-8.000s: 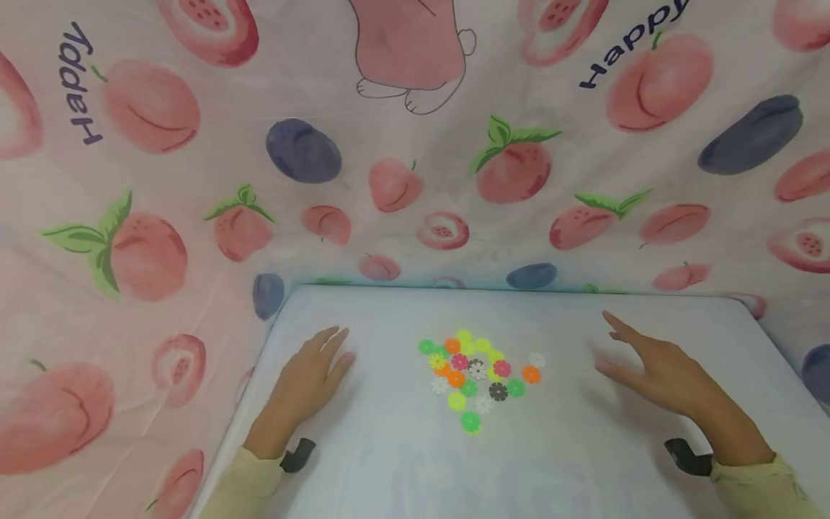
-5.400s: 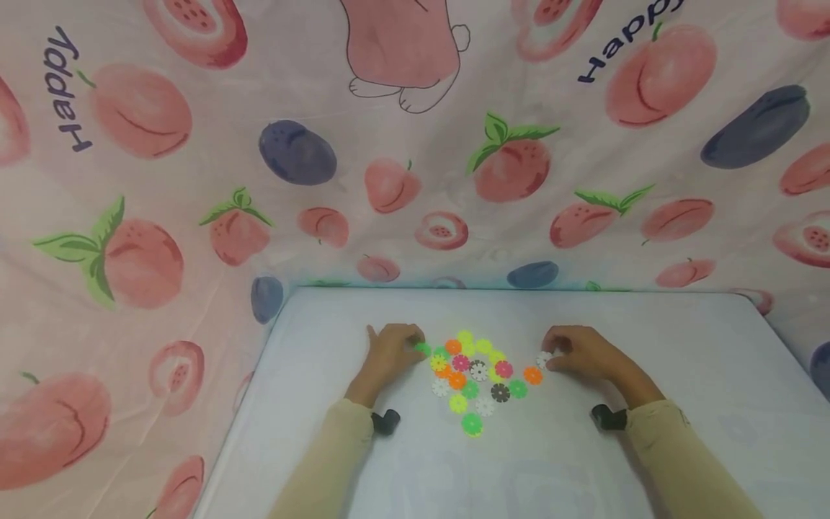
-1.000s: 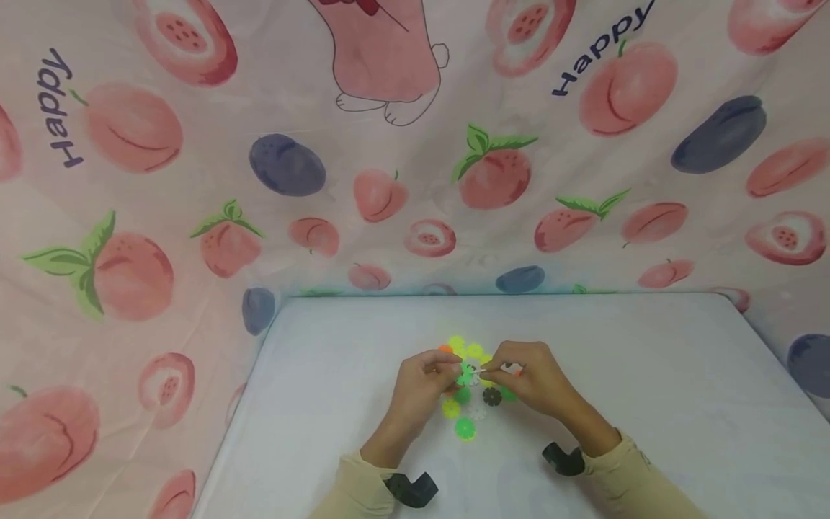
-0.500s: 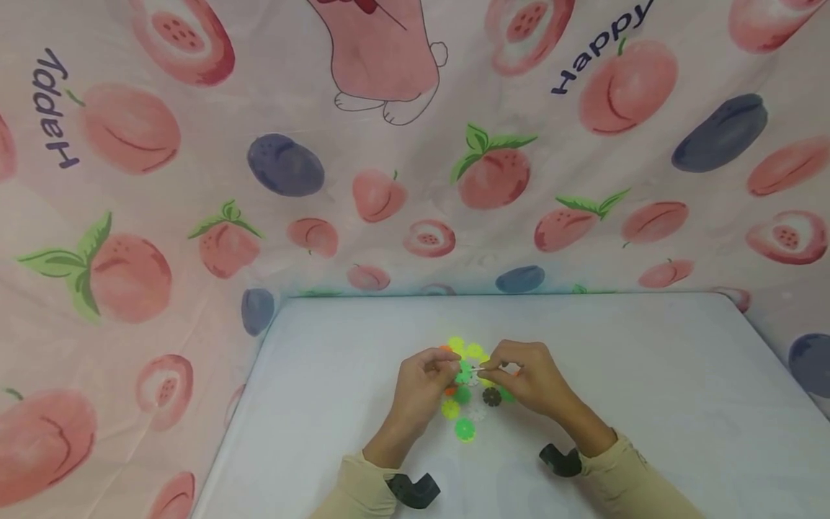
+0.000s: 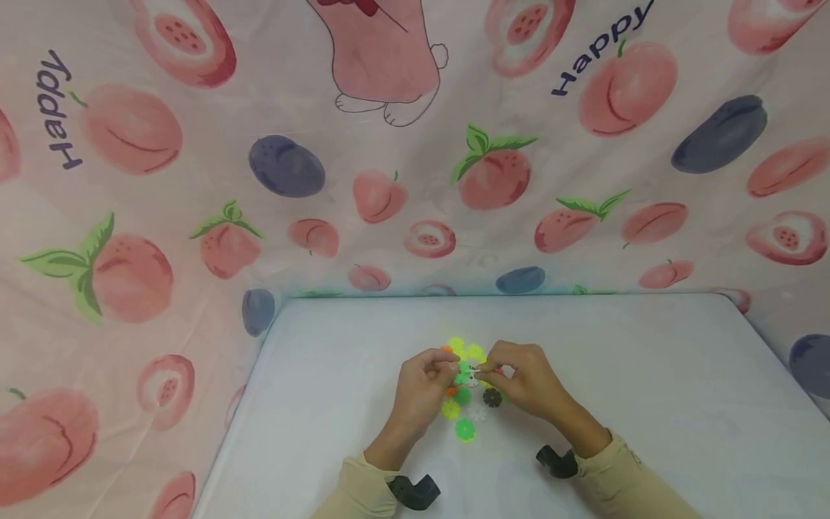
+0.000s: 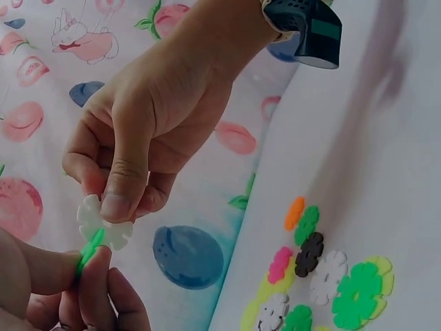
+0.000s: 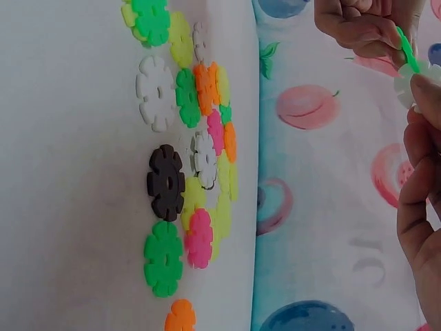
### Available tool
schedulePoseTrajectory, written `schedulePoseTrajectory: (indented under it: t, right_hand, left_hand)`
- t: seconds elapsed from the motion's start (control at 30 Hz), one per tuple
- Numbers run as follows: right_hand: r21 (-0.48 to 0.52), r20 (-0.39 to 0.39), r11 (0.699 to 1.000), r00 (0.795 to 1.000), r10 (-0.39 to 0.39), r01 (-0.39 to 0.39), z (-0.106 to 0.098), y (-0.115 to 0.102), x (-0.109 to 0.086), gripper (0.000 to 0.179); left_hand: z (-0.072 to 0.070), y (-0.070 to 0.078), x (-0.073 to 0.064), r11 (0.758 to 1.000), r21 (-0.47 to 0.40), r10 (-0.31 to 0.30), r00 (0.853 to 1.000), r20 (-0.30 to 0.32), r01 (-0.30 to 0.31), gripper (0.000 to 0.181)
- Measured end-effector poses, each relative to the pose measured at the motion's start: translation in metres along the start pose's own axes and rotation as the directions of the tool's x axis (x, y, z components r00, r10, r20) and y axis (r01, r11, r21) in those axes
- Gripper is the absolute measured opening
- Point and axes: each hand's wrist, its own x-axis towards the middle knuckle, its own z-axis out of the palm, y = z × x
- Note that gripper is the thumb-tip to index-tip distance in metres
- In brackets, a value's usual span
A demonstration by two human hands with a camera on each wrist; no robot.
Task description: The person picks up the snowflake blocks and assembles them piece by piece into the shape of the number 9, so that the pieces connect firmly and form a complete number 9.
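Note:
Above the pile, my left hand (image 5: 418, 389) pinches a green snowflake disc (image 6: 88, 252) between thumb and fingers. Facing it, my right hand (image 5: 528, 378) pinches a white snowflake disc (image 6: 88, 212) by its rim. The two discs touch and stand crosswise, the green one seen edge-on in both wrist views. How deep their notches sit in one another, I cannot tell. Beneath the hands, several loose discs lie on the table, among them a black one (image 7: 166, 183), a pink one (image 7: 200, 238) and a green one (image 7: 163, 260). In the head view my hands partly hide the pile.
The discs lie on a white-covered table (image 5: 648, 382), some overlapping. A fruit-printed cloth (image 5: 389, 158) hangs behind and to the left of it. Black curved mounts (image 5: 415, 492) sit on both wrists.
From open and apart, my hands went to opposite sides of the pile, took a green and a white disc, and brought them together. Over the last second the right hand shifted slightly left.

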Motion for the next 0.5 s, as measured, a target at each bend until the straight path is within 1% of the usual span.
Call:
schedulePoseTrajectory:
  t: [0.13, 0.27, 0.37, 0.5]
  right_hand:
    - [0.01, 0.021, 1.0, 1.0, 0.019, -0.019, -0.002, 0.002, -0.001, 0.027]
    - [0.035, 0.042, 0.997, 0.997, 0.064, -0.066, -0.005, 0.002, -0.003, 0.021]
    - [0.057, 0.052, 0.992, 0.993, 0.107, -0.11, -0.007, 0.002, -0.005, 0.015]
    - [0.072, 0.054, 0.988, 0.99, 0.13, -0.133, -0.008, 0.002, -0.005, 0.015]
  left_hand:
    - [-0.001, -0.001, 0.0, 1.0, -0.005, -0.019, 1.0, 0.02, 0.019, 0.015]
    - [-0.002, -0.005, 0.001, 0.998, -0.033, -0.05, 0.997, 0.066, 0.052, 0.016]
    - [-0.002, -0.008, 0.001, 0.995, -0.051, -0.076, 0.99, 0.118, 0.082, 0.018]
    - [-0.003, -0.011, 0.0, 0.993, -0.026, -0.104, 0.978, 0.183, 0.111, 0.02]
